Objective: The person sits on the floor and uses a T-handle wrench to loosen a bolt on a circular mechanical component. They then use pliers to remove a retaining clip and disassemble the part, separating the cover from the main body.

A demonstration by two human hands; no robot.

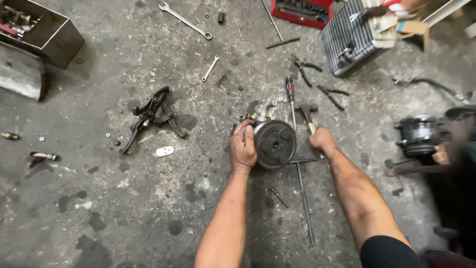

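A dark round compressor with a pulley face [274, 143] stands on the stained concrete floor [148, 208]. My left hand [242, 147] grips its left side, fingers wrapped over the top edge. My right hand [322, 140] is closed around the wooden handle of a hammer [307, 115], whose metal head lies just right of the compressor. A long T-handle wrench [303, 193] lies on the floor below the compressor, between my forearms. A red-handled screwdriver [290, 99] rests just beyond the compressor.
A black gear puller [151, 116] lies to the left. Two spanners [186, 20] [210, 68], pliers [305, 66] [331, 94], a red tool case [301, 11], a finned radiator [349, 39], a metal box [42, 30] and a second compressor [419, 135] surround the spot.
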